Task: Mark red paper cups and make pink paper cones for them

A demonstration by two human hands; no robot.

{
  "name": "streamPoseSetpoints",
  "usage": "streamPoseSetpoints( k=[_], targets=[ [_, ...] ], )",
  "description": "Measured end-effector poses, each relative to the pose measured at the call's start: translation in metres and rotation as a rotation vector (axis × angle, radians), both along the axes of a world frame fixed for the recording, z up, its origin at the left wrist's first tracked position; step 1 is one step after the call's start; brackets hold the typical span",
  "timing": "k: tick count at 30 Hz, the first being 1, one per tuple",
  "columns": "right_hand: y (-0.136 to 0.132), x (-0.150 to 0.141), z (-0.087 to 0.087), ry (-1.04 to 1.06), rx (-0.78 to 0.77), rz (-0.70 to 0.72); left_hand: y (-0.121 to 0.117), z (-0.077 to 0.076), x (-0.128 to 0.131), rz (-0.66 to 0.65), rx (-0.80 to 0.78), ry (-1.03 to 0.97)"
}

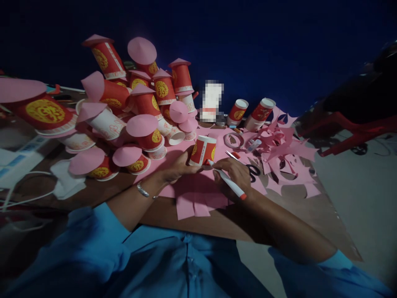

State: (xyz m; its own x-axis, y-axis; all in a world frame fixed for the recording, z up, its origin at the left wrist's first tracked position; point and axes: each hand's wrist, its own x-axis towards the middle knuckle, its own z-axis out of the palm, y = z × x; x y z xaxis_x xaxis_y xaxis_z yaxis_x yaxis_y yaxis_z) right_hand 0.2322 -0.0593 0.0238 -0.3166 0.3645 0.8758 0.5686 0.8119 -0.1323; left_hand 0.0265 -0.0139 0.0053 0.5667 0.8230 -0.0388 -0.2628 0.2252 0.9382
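Observation:
My left hand (pixel 178 167) is wrapped round a red and white paper cup (pixel 202 150) with yellow emblems, a little above the pink paper (pixel 192 203). In my right hand (pixel 234 174) is a white marker (pixel 229 182) with a red end. The marker's upper tip meets the cup's lower right side, or comes very close to it. Black-handled scissors (pixel 254 171) lie just beyond my right hand, partly hidden by it.
Red and white cups with pink paper cones (pixel 141 124) crowd the left side, several stacked. Two more cups (pixel 237 111) stand at the back. A tape roll (pixel 234 140), a small clear bottle (pixel 254 145) and pink paper scraps (pixel 279 153) lie right. A red chair (pixel 338 136) is beyond the table.

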Motion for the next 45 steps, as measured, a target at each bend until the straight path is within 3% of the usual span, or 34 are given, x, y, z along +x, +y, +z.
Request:
streamPoseSetpoints(
  k=[45],
  targets=[
    [-0.0008, -0.0017, -0.0042, 0.012, -0.005, -0.014, 0.0008, 0.0001, 0.0008, 0.047, 0.019, -0.012]
  ],
)
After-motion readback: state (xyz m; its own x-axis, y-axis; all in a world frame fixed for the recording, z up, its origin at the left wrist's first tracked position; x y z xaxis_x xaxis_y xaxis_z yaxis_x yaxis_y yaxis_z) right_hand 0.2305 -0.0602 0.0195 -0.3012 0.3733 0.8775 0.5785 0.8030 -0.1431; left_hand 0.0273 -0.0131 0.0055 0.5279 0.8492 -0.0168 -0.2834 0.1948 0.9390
